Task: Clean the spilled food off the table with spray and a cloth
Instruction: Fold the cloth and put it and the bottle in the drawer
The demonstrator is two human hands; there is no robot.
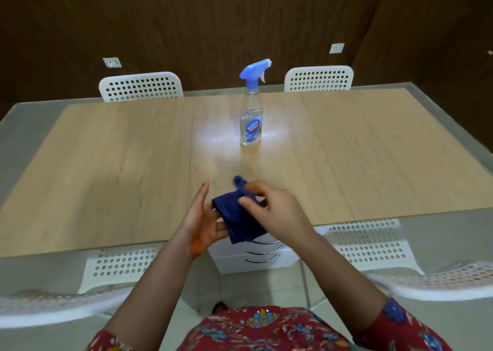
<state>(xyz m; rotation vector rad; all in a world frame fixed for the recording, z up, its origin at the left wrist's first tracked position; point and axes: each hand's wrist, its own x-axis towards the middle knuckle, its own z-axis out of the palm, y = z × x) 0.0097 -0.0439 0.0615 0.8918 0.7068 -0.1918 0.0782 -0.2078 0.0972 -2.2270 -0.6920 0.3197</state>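
While my right hand (272, 212) pinches the cloth (237, 217) at its upper fold, thumb and fingertips clamped on it, my left hand (202, 217) lies open beside it, fingers straight and touching its lower edge. The cloth hangs folded over the near edge of the table (106, 164). I judge it light, soft and limp, so best bunched in the palm, not held by 1 corner. The bottle (250, 110) stands upright at far centre. It looks rigid and probably slick, and is best taken at the neck.
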